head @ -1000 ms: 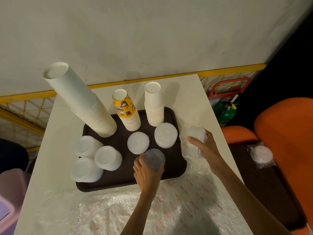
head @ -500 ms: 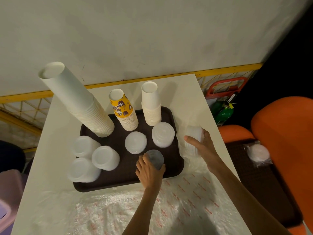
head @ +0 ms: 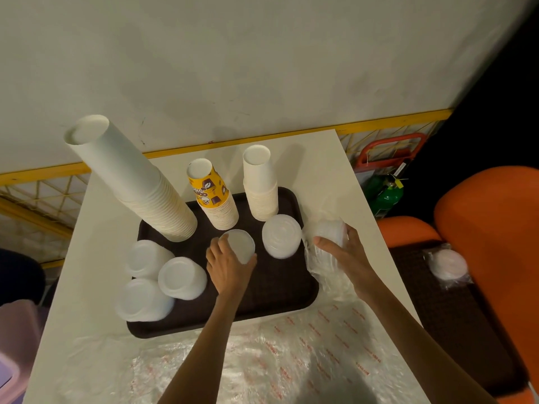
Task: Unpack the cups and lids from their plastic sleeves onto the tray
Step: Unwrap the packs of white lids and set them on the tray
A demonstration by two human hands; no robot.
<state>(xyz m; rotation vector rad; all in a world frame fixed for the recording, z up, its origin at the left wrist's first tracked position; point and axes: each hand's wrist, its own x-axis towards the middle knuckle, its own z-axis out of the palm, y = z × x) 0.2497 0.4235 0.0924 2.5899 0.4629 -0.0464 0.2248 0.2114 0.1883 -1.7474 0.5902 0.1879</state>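
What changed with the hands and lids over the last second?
The left hand carried its few lids away from the person and slightly left. It set them on the middle lid stack, which it still grips. The right hand kept holding the sleeved lids beside the tray. The cup stacks stayed put.

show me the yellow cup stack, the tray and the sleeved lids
yellow cup stack [head: 207, 190]: head view, on its printed side
tray [head: 280, 290]: head view, on bare floor, front right
sleeved lids [head: 328, 228]: head view, on the top lid
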